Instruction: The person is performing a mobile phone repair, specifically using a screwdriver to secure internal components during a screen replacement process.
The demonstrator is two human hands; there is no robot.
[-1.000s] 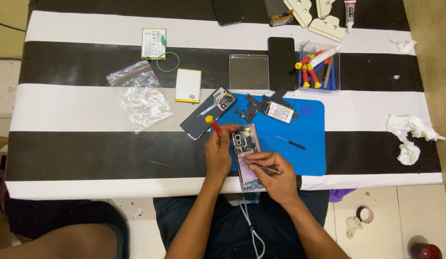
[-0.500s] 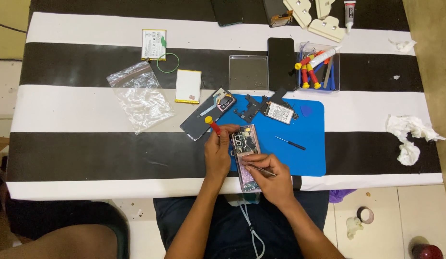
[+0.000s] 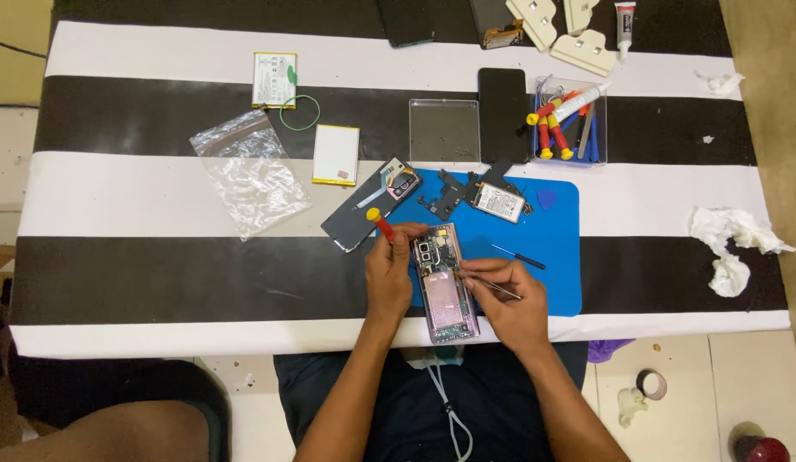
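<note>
table with broad black and white stripes fills the view, seen from straight above. blue work mat lies on it right of centre, near the front edge. clear plastic bag lies crumpled on the left part of the table, well apart from the mat. opened phone, back off and insides showing, lies lengthwise at the mat's left edge, its lower end reaching the table's front edge. phone back cover lies tilted just left of the mat's upper corner.

left hand rests against the opened phone's left side, fingers curled on its upper edge, and grips a red screwdriver with a yellow cap that sticks up and away past the knuckles. right hand is closed narrow around thin metal tweezers, fingertips pinched over the phone's right edge about halfway down; the tweezers' tips are too small to tell if they hold anything.

clear tray of red and yellow handled tools stands at the far side, a dark phone just left of it. white crumpled tissue lies at the right. loose phone boards sit on the mat's upper part. small black screwdriver lies on the mat just above the right hand.
</note>
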